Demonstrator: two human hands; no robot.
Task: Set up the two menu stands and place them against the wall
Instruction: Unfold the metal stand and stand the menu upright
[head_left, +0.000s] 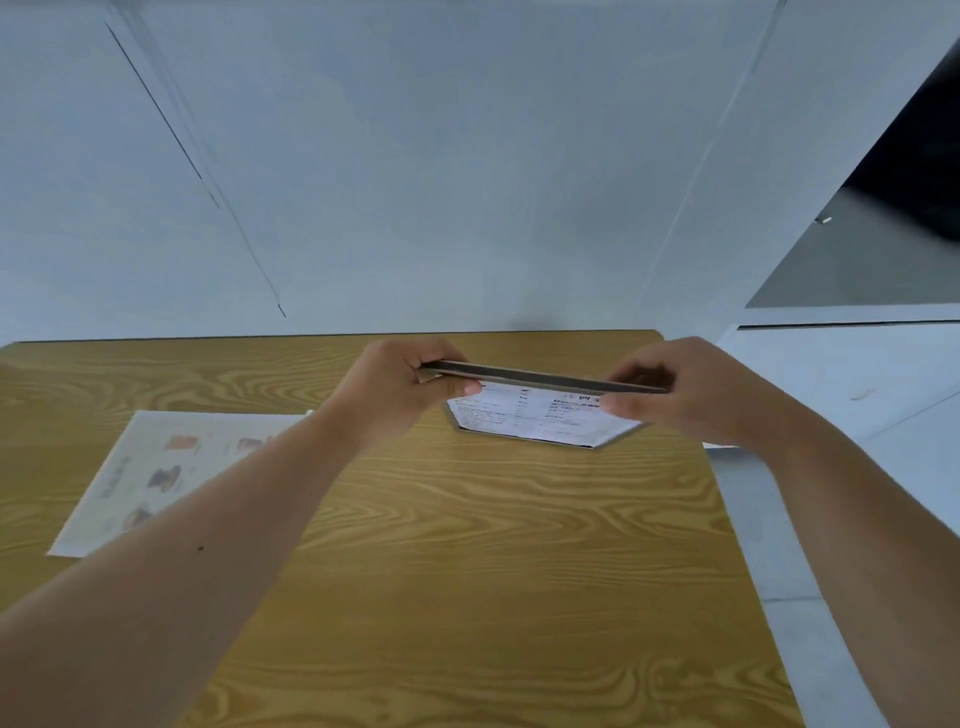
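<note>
Now my left hand and right hand pinch the ends of a menu stand, its long axis nine-to-three, wall at twelve o'clock

A single wide-angle camera worn on the person's head looks forward and steeply down onto a wooden table, close enough that both bare forearms run in from the bottom corners and fill much of the lower picture. It faces the pale wall that the table's far edge meets, and that wall fills the whole upper half above the table. Right of the table, a strip of pale floor shows, bent by the wide lens.
</note>
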